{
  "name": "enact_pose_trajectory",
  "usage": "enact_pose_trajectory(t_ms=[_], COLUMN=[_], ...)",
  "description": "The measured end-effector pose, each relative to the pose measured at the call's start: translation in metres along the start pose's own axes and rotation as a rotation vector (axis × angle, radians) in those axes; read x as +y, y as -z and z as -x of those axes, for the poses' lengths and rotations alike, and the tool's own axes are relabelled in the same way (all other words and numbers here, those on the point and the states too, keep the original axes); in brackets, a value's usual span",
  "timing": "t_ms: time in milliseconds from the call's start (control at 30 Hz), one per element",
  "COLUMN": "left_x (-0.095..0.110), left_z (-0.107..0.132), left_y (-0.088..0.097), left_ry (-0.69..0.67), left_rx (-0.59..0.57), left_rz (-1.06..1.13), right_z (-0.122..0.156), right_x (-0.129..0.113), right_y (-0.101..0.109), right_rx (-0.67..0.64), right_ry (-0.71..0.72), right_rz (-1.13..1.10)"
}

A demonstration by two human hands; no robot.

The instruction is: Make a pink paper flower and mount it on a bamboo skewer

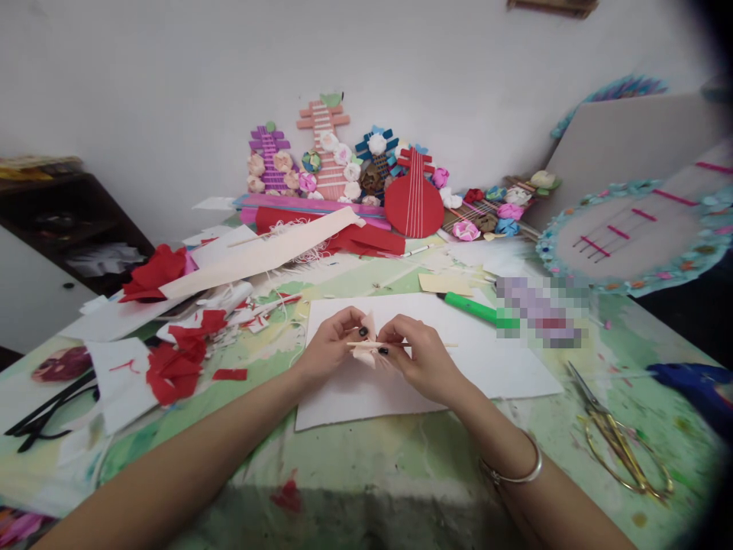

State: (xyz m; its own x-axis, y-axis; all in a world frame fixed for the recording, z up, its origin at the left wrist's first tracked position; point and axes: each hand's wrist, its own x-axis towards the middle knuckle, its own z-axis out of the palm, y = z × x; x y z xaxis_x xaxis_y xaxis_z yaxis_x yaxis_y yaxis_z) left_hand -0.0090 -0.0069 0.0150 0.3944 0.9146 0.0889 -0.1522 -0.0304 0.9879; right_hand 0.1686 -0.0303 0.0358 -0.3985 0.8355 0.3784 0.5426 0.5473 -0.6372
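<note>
My left hand (334,341) pinches a piece of pale pink crepe paper (364,357) over the middle of the table. From the other side, my right hand (422,357) closes on the same paper and on a thin wooden stick (450,345). The stick lies level across both hands, its right end sticking out past my right knuckles. Part of the paper is hidden behind my fingers. Beneath both hands lies a white sheet (343,401).
A green utility knife (479,312) rests on the sheet's far side. Gold-handled scissors (621,447) and a blue glue gun (695,389) lie at right. Red paper scraps (177,363) and black-framed glasses (54,409) are left. Paper lutes (414,195) lean against the wall.
</note>
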Motion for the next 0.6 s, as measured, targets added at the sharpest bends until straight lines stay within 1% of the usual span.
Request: enact_pose_trajectory(t_ms=[133, 267, 433, 600], left_x=[0.0014, 0.0052, 0.0076, 0.0069], left_z=[0.0002, 0.0018, 0.0028, 0.0014], left_y=[-0.0013, -0.0025, -0.0022, 0.0007], left_ry=[0.011, 0.034, 0.051, 0.058], left_rx=[-0.020, -0.070, -0.132, -0.183], left_rz=[0.054, 0.161, 0.234, 0.192], right_z=[0.0005, 0.0007, 0.0004, 0.0003], right_x=[0.0002, 0.0004, -0.0004, -0.0001], right_y=[-0.0005, -0.0006, 0.0003, 0.0004], right_rx=[0.001, 0.002, 0.005, 0.009], right_ry=[-0.007, -0.007, -0.010, -0.004], right_rz=[-0.029, -0.056, -0.081, -0.083])
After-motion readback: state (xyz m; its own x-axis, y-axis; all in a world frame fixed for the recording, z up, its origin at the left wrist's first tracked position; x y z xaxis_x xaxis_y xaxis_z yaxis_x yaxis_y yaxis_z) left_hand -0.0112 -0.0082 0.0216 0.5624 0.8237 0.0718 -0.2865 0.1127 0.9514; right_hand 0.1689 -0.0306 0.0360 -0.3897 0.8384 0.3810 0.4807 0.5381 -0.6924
